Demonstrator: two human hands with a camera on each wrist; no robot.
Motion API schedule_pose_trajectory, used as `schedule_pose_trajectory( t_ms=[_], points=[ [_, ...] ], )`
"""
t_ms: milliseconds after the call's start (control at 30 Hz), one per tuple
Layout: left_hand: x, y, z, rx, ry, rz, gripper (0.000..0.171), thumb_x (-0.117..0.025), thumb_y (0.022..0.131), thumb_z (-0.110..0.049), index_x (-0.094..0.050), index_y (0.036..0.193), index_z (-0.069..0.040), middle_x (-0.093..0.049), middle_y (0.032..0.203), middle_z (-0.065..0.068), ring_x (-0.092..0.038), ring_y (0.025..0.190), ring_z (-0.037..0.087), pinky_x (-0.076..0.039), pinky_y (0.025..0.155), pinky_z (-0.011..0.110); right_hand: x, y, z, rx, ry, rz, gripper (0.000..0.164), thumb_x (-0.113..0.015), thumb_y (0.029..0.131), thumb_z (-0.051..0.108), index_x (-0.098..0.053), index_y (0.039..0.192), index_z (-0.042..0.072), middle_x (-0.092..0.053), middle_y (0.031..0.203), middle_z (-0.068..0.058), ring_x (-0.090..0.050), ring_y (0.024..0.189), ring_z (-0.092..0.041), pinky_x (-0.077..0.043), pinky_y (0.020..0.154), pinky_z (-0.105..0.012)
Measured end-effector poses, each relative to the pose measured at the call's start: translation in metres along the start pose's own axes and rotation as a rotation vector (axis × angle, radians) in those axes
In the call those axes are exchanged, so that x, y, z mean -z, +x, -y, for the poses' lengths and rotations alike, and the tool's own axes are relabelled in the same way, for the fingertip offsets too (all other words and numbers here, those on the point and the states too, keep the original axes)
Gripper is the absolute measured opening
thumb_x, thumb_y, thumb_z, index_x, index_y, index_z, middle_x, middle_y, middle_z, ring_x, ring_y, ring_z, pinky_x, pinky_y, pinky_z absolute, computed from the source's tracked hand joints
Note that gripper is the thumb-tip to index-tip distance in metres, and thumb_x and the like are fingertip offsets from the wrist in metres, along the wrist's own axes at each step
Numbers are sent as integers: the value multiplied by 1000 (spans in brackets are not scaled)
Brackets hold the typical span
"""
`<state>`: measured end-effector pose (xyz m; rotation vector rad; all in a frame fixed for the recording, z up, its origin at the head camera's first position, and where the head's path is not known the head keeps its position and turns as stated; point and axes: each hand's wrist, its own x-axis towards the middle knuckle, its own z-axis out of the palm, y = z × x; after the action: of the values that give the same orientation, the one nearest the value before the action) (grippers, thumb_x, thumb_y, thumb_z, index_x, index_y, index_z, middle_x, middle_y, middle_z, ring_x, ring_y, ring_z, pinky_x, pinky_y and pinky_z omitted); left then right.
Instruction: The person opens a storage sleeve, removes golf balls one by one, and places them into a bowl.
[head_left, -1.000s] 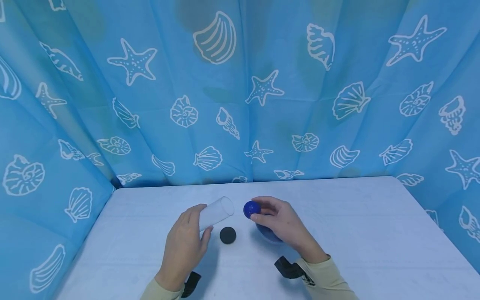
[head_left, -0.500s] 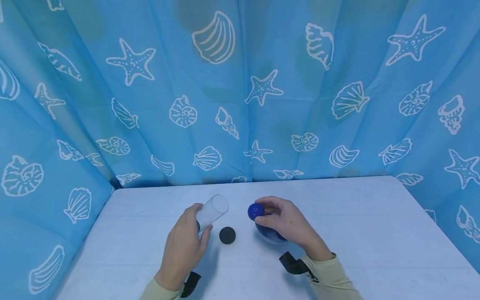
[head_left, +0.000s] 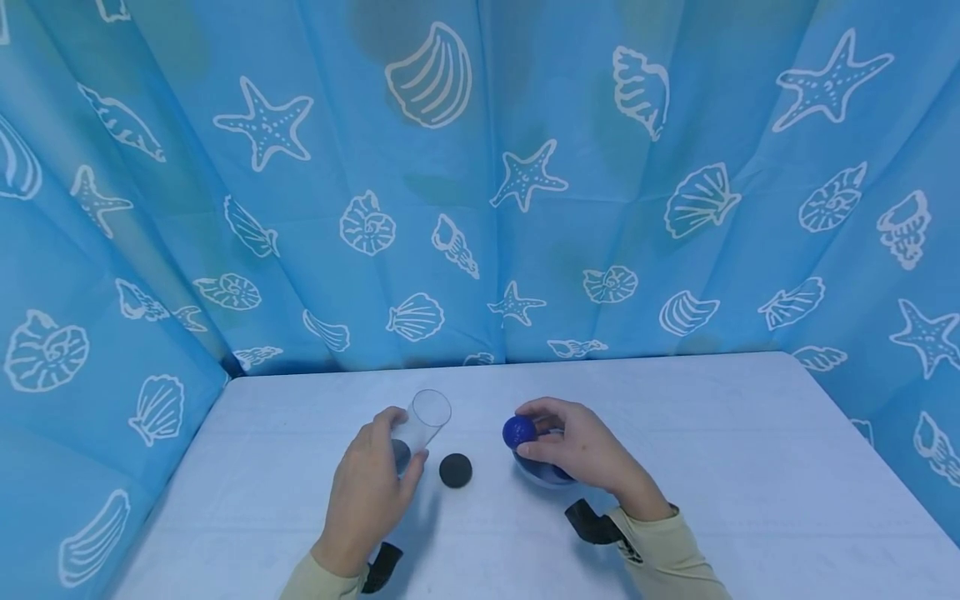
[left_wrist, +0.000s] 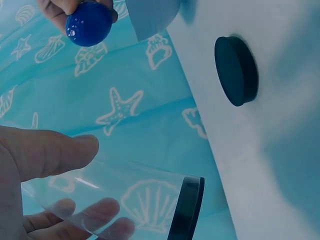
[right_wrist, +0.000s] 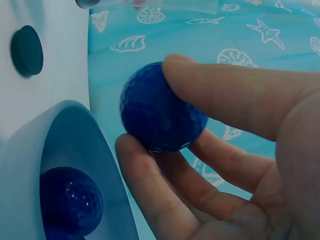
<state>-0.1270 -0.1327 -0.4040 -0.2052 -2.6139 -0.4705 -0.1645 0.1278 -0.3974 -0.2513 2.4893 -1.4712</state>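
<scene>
My left hand [head_left: 367, 487] holds a clear cylinder [head_left: 423, 427], tilted with its open mouth up and to the right. A black cap [left_wrist: 186, 210] closes the cylinder's other end, as the left wrist view shows. Between thumb and fingertips, my right hand [head_left: 581, 446] pinches a dimpled blue golf ball [right_wrist: 157, 107]. That ball is over a bluish bowl [head_left: 542, 477], near its rim. Inside the bowl lies another blue ball [right_wrist: 72, 200], with part of one more below it; the rest of the contents is hidden. A black round lid [head_left: 455, 471] lies between the hands.
Everything stands on a table with a white cloth [head_left: 712, 467]. A blue curtain [head_left: 480, 208] with white shells and starfish hangs behind it and along both sides. Black straps [head_left: 592, 523] show at the wrists.
My right hand has moved right and slightly down with the golf ball, closer over the bowl. The cylinder in my left hand has tipped more upright, its mouth shifting left.
</scene>
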Motion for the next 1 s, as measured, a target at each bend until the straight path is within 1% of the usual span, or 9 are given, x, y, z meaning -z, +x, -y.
schedule_pose_trajectory(
  t_ms=[100,233,400,667,767,867,1000],
  points=[
    [-2,0,2,1,-13,2,61,-78,73,-28,-47,121,-4,-61,106,13,-61,94,25,-53,78,40,1,0,-1,13,-11,12,43,-75,78,26,-59,118,18,-60,111,-4,-58,103,-20,-52,84,-38],
    [-5,0,4,10,-33,14,60,-77,75,-28,-46,121,-4,-61,109,13,-61,98,25,-52,81,40,2,0,-1,3,-66,3,41,-75,78,22,-59,116,21,-60,110,-3,-59,101,-19,-52,83,-36],
    [-7,0,6,31,-59,35,58,-76,75,-29,-46,119,-5,-63,109,11,-63,98,25,-53,81,40,2,0,-3,-1,-121,-8,41,-76,77,20,-60,114,23,-60,109,-1,-59,99,-18,-53,82,-37],
    [-9,0,6,59,-82,66,53,-75,76,-27,-46,116,-7,-66,104,13,-66,87,23,-55,72,38,4,0,-5,19,-155,3,40,-76,77,17,-61,114,20,-59,115,-3,-59,100,-21,-53,80,-37],
    [-11,1,7,69,-84,78,54,-75,76,-28,-46,116,-7,-66,103,13,-66,86,23,-55,73,38,4,-1,-4,5,-169,7,40,-77,76,16,-62,113,20,-58,118,-4,-60,100,-22,-54,79,-38],
    [-12,1,7,82,-88,89,55,-76,75,-28,-46,116,-6,-66,104,14,-66,87,23,-55,74,38,5,-1,-4,-7,-206,14,41,-78,74,18,-62,112,21,-58,119,-3,-60,99,-22,-54,78,-40],
    [-13,1,9,95,-91,101,54,-76,75,-28,-46,115,-6,-66,102,14,-66,86,23,-55,73,38,5,0,-5,-12,-237,30,40,-79,73,17,-63,110,20,-57,119,-4,-60,98,-21,-55,75,-39]
  ],
)
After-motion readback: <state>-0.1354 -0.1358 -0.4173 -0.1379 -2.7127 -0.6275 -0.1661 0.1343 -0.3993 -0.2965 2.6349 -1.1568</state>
